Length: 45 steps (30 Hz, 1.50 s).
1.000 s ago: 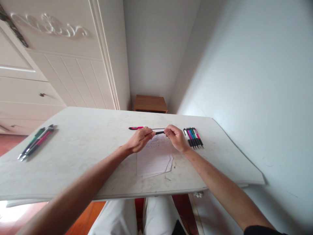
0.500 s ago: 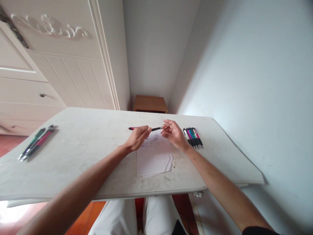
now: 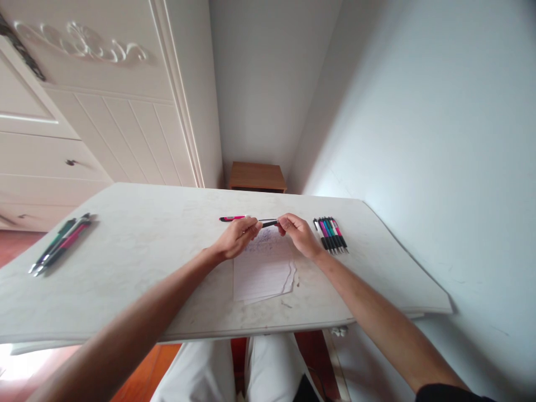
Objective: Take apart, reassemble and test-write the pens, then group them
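My left hand (image 3: 238, 237) is closed around a pen (image 3: 269, 224), whose dark front section sticks out to the right. The fingers of my right hand (image 3: 300, 234) pinch its tip end, so the pen spans both hands above the paper. Behind my left hand lies a pink and black pen barrel (image 3: 233, 218), partly covered by the hand. A thin dark line shows just behind the held pen; I cannot tell what it is. Lined paper sheets (image 3: 263, 276) with scribbles near the top lie beneath the hands.
To the right of my right hand, several colourful pens (image 3: 330, 234) lie in a row. A few more pens (image 3: 62, 244) rest at the table's left end. The white table (image 3: 167, 223) stands beside a wall, with a wooden stool-like box (image 3: 257, 175) beyond it.
My right hand has moved slightly down and its fingers have closed on the pen's tip end. My left hand keeps its hold, turning slightly.
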### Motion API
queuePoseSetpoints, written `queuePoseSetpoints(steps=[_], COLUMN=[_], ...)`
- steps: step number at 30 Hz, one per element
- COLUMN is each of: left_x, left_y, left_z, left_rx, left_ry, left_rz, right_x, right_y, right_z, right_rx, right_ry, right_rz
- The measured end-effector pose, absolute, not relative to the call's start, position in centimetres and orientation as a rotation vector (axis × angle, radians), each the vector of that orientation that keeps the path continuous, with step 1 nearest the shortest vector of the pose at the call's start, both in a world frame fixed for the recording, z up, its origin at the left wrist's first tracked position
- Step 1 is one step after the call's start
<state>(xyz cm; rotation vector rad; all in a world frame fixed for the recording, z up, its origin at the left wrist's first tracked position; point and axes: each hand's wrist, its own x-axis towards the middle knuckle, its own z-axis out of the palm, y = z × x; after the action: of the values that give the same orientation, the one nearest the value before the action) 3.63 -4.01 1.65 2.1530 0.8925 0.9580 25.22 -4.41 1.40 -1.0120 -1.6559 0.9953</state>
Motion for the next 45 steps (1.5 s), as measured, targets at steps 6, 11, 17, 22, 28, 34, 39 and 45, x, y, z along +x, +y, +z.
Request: queuePoseSetpoints(steps=[6,11,17,22,28,34,39,45], left_x=[3.6,3.6,3.5,3.5,3.6,3.4,3.4,3.4], left_y=[-4.1,-4.1,-4.0,-3.9,-3.8,-3.7,-3.8,-3.8], left_z=[2.0,2.2,2.0,1.7,1.6,1.6,1.7,1.8], left_rx=[2.133,2.147,2.163,2.187,2.201,2.178,2.178,2.179], left_ry=[0.924,0.935,0.912,0.903,0.891,0.891,0.919,0.909], left_rz=[0.963,0.959,0.955,0.931,0.92,0.924,0.907,0.91], right_x=[25.6,25.8,25.9,25.8,25.6,25.9,26.3,26.6], right_y=[-3.7,-3.5,-3.6,-3.7,-4.1,-3.8,-3.2,-3.2], right_z=[0.8,0.9,0.8,0.4,1.2,1.4,0.8,0.7], right_rx=[-0.961,-0.881,-0.959,-1.128,-1.095,-1.033,-0.995,-0.964], right_ry=[-1.605,-1.571,-1.575,-1.621,-1.687,-1.768,-1.756,-1.75], right_rz=[1.075,1.133,1.187,1.147,1.067,1.037,0.998,0.895])
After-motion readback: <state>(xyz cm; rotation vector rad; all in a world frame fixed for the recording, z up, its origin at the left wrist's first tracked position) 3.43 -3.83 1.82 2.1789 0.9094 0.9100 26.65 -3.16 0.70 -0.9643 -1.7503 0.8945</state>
